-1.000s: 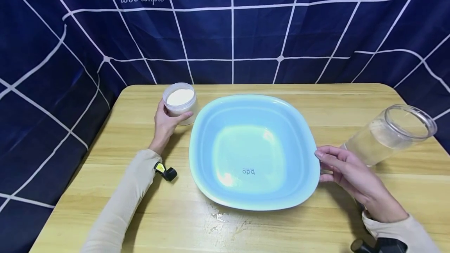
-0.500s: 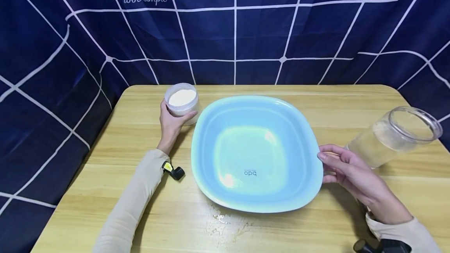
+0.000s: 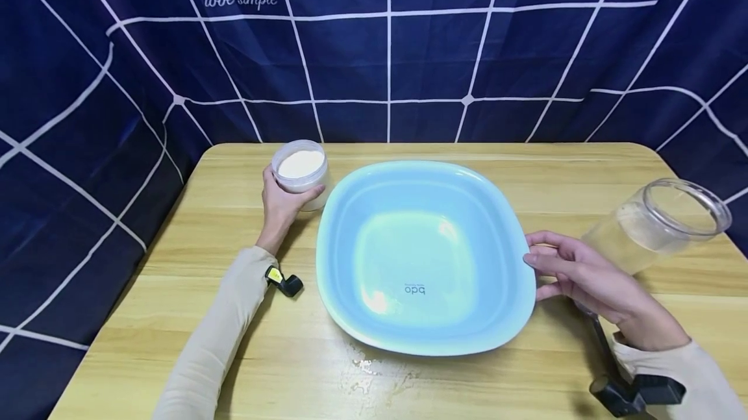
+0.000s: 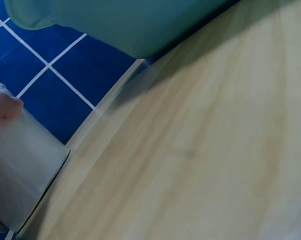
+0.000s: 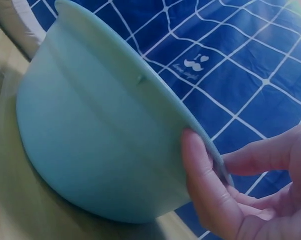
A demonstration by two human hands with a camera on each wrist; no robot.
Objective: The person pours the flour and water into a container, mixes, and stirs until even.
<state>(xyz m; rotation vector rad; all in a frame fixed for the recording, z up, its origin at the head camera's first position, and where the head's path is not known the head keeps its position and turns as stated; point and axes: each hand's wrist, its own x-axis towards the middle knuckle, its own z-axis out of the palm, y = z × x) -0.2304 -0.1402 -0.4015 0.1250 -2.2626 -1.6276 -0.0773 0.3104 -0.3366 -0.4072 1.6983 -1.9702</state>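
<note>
My left hand (image 3: 282, 207) grips a clear plastic jar (image 3: 315, 180) of white powder, thumb on its near side and fingers round the left. The jar stands upright on the table, also seen at the left of the left wrist view as a whitish jar (image 4: 28, 165). A light blue basin (image 3: 426, 335) is in the middle, its bottom wet-looking and marked with small lettering. My right hand (image 3: 590, 277) pinches the basin's right rim; in the right wrist view the thumb and fingers (image 5: 205, 175) lie on either side of that rim.
A large open glass jar (image 3: 654, 225) with clear liquid stands at the right, behind my right hand. Spilled water (image 3: 365, 365) wets the wooden table (image 3: 280, 355) before the basin. A dark blue checked cloth (image 3: 432, 63) hangs behind the table.
Both hands keep their holds on the jar and the basin. My right hand and wrist have shifted slightly; the whole view also moves a little.
</note>
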